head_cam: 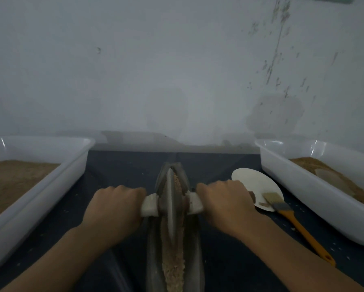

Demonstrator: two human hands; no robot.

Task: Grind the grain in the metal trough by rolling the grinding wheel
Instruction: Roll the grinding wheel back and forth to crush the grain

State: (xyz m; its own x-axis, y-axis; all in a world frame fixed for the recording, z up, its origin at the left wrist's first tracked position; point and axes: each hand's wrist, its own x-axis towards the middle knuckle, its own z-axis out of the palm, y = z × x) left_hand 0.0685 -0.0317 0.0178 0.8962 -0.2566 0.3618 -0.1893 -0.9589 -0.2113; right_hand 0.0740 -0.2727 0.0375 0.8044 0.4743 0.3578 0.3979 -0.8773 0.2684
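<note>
A long narrow metal trough [194, 245] runs away from me down the middle of the dark table. Tan crushed grain [173, 268] lies along its groove. The grey grinding wheel [170, 204] stands on edge in the trough, past its middle toward the far end. A pale handle [150, 205] sticks out of the wheel on each side. My left hand [115, 209] is closed around the left handle. My right hand [223, 204] is closed around the right handle [194, 204].
A white tray [50, 186] with brown meal sits at the left, and another white tray [316, 199] at the right. A white paper plate [259, 182] and an orange-handled brush [290, 220] lie right of the trough. A grey wall stands close behind.
</note>
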